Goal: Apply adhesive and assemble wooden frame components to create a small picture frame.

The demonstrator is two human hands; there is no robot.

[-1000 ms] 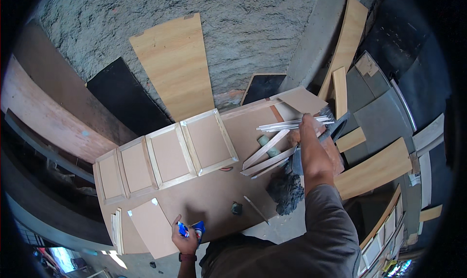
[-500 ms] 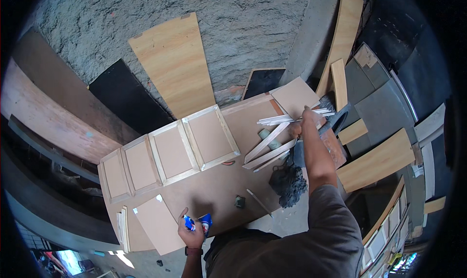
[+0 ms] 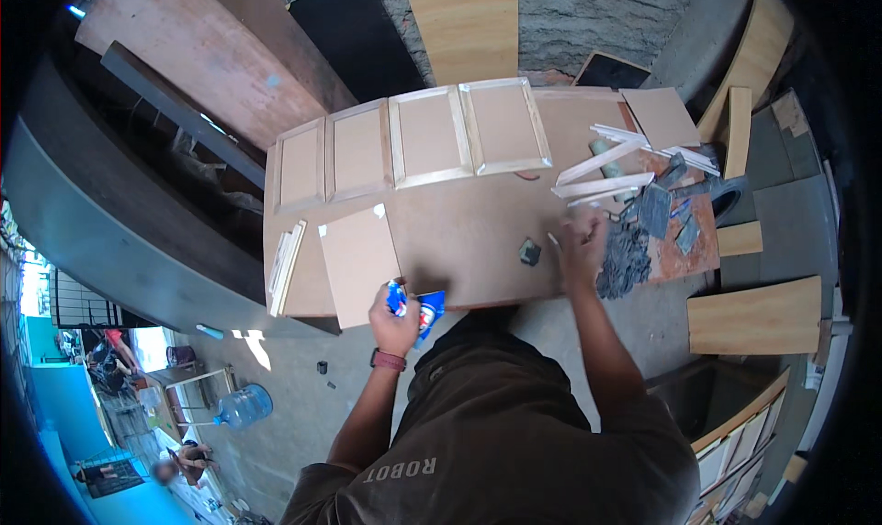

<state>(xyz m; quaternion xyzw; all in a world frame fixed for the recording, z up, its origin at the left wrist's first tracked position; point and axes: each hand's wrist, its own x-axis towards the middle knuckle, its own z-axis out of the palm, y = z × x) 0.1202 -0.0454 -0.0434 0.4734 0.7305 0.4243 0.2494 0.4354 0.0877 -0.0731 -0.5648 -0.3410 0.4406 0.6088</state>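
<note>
My left hand (image 3: 395, 321) is closed around a crumpled blue plastic packet (image 3: 430, 316), held over the front edge of the worktable (image 3: 459, 240). Beside it lies a flat tan board (image 3: 354, 259) with white patches at two corners. My right hand (image 3: 585, 247) hovers above the table's front right part, its fingers smeared by motion, so I cannot make out whether it holds anything. Partly behind that hand shows the tip of a thin pale stick (image 3: 554, 240). A small dark block (image 3: 530, 252) lies to its left, and a heap of dark grey rags (image 3: 627, 260) to its right.
Several framed panels (image 3: 424, 137) line the table's far side. Loose pale wood strips (image 3: 602, 167) cross a greenish roll at the right; more strips (image 3: 288, 268) lie at the left. A water jug (image 3: 246, 406) stands on the floor, and another person (image 3: 191, 461) is in the background.
My right hand has come back from the wood strips at the far right toward the front of the table. The left hand still grips the blue packet. The whole view has shifted.
</note>
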